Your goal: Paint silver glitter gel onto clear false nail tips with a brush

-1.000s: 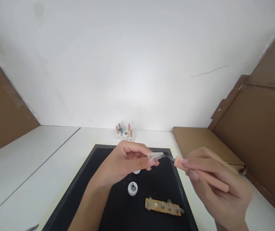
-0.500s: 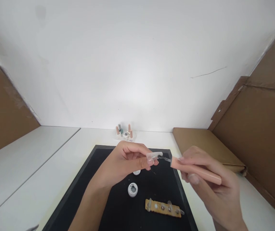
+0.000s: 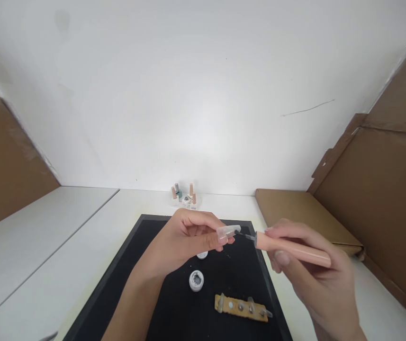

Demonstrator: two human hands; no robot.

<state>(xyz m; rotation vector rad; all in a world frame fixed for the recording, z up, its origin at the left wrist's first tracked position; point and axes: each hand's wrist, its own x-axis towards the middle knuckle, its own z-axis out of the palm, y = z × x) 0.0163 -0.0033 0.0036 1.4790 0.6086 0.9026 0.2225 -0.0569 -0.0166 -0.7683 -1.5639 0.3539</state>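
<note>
Between thumb and fingers, my left hand (image 3: 188,237) pinches a clear, whitish false nail (image 3: 230,230) whose tip points right. My right hand (image 3: 309,265) is closed around the peach handle of a nail polish brush (image 3: 295,250). The dark bristles of the brush are at the nail's right end and seem to touch it. Below my left hand, an open white jar (image 3: 196,280) holds something silvery grey. A second small white item (image 3: 202,255) is partly hidden behind that hand.
A tan strip (image 3: 241,309) with several false nails on it lies on the black mat (image 3: 174,317). At the back, a clear holder (image 3: 184,203) carries several polish bottles. A flat cardboard box (image 3: 295,208) sits at the right; a white wall (image 3: 203,94) stands behind.
My right hand has drawn the brush slightly to the right and turned its handle a little. My left hand and the false nail are almost still.
</note>
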